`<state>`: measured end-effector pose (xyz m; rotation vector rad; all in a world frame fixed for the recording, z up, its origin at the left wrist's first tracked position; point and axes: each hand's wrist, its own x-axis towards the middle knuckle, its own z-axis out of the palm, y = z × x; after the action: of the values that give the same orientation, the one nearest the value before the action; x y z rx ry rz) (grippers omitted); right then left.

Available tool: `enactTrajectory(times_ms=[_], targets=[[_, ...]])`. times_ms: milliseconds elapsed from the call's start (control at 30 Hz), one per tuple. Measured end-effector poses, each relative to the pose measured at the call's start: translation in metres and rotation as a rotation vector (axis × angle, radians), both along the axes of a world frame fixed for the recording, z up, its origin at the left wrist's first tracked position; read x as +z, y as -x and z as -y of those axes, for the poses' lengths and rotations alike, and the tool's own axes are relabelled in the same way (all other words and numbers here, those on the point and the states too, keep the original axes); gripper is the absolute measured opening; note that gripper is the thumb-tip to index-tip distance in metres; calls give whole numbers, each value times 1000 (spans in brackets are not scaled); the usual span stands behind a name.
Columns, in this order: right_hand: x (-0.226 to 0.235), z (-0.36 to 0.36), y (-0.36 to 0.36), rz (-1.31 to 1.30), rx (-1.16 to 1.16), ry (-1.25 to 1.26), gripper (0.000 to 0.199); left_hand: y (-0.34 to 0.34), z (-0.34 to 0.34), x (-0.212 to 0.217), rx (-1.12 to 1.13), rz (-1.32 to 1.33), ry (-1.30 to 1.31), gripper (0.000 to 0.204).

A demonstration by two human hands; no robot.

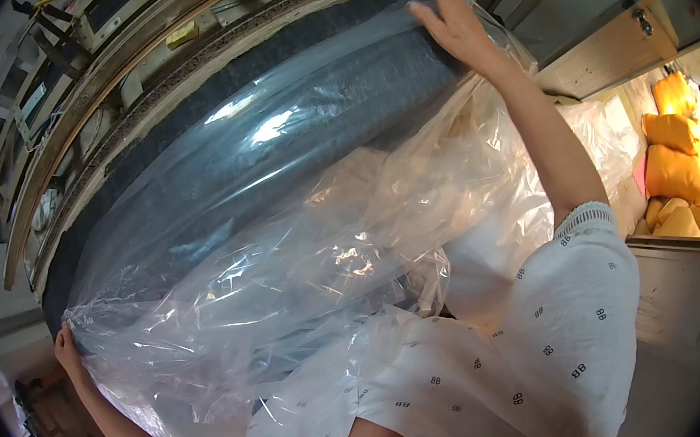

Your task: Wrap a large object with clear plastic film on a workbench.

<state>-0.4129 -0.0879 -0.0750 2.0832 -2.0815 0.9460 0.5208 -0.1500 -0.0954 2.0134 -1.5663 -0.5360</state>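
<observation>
A long dark grey cushion or mattress (211, 139) runs diagonally across the view, wrapped in a clear plastic sheet (285, 252) that bunches up toward me. My right hand (456, 23) is raised at the upper right, fingers spread flat against the plastic over the cushion's far end. My left hand (68, 352) is low at the left, pinching the plastic's edge at the cushion's near end. Both arms wear white patterned sleeves.
Behind the cushion stands a wooden furniture frame (86, 102). Yellow filled bags (676, 164) are stacked at the far right, beside a wooden board (608, 55). A brown wooden piece (58, 424) sits low at the left.
</observation>
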Motion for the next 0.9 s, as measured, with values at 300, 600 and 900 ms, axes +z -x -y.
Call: enactTrajectory(times_ms=[300,600,900], targets=[[1,-44,-13,-245,1,53,39,-71,-23,-20,216,-146,14,27],[18,11,11,-692,-461,-184,37,-52,11,11,-29,-136,-169,29],[-18,-12,118,537,-206,-411,52,118,17,12,65,-131,239,37]])
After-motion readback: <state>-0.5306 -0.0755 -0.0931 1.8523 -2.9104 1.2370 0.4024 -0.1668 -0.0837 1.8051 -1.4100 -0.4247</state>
